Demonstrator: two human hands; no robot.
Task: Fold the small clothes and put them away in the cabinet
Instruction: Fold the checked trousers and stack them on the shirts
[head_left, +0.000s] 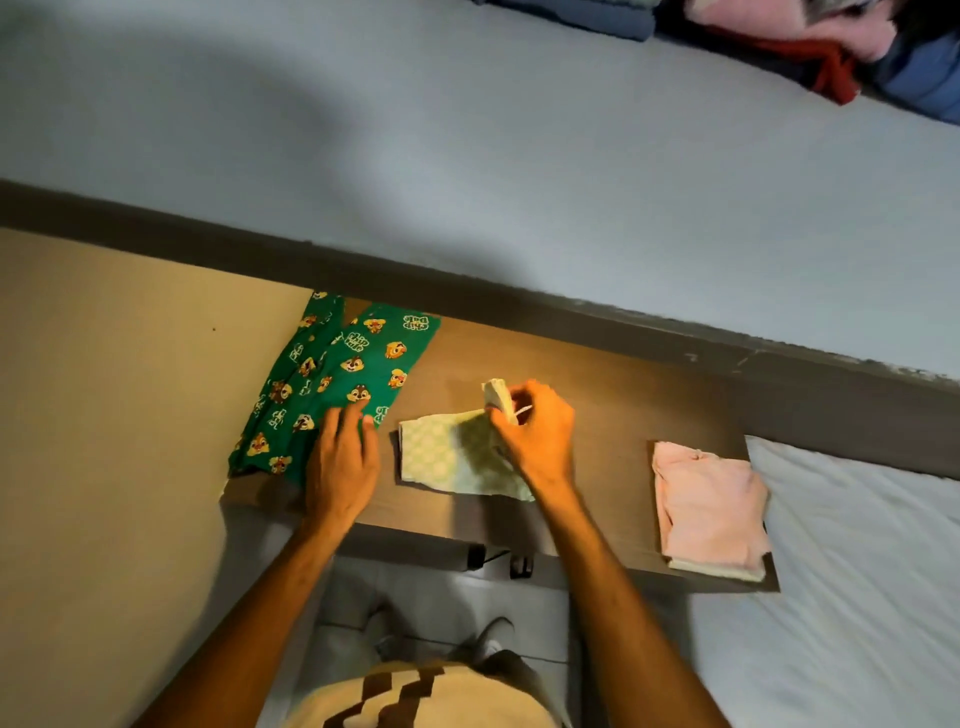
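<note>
A pale green patterned garment (447, 457) lies in the middle of the brown tabletop (613, 415). My right hand (535, 431) pinches its far corner and lifts it off the surface. At the left, a green cartoon-print garment (332, 379) lies spread out, partly over the table's left edge. My left hand (343, 462) rests flat on its near end with fingers apart. A folded pink garment (706, 504) sits on a pale folded piece at the table's right end.
A beige cabinet panel (104, 415) stands to the left of the table. A white bed (857, 571) lies at the right. A heap of pink, red and blue clothes (831, 47) lies at the top right. Tiled floor shows below the table.
</note>
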